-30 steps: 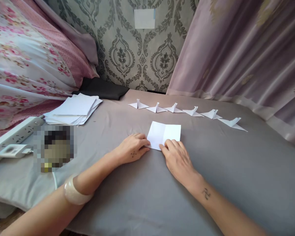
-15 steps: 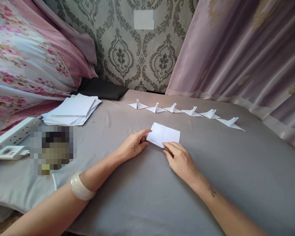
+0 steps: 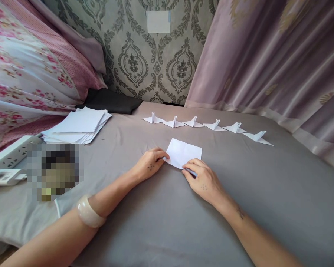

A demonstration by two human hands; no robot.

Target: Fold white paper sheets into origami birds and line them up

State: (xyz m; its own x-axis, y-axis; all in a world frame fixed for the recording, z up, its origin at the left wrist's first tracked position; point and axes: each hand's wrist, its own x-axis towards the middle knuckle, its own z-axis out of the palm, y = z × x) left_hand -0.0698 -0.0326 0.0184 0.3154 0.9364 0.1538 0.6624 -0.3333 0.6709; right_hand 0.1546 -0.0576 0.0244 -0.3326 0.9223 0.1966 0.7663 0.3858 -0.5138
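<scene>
A white sheet of paper (image 3: 185, 151), with faint creases, lies at a slant on the grey cloth in front of me. My left hand (image 3: 151, 163) pinches its left corner between thumb and curled fingers. At the near right edge my right hand (image 3: 202, 176) grips the paper, fingers on top and thumb at the side; part of that edge is hidden under the fingers. Beyond the sheet stands a row of several folded white paper birds (image 3: 194, 121), wings spread, from the middle towards the right.
Loose white sheets (image 3: 76, 122) are stacked at the left, before a black folded cloth (image 3: 108, 101). A power strip (image 3: 12, 152) with a white plug (image 3: 7, 177) lies at the left edge, near a blurred-out object. Curtains (image 3: 253, 55) hang on the right.
My left fingers have drawn back from the top of the sheet and curled in at its left corner. My right hand stays at the near right edge. The view has shifted slightly.
</scene>
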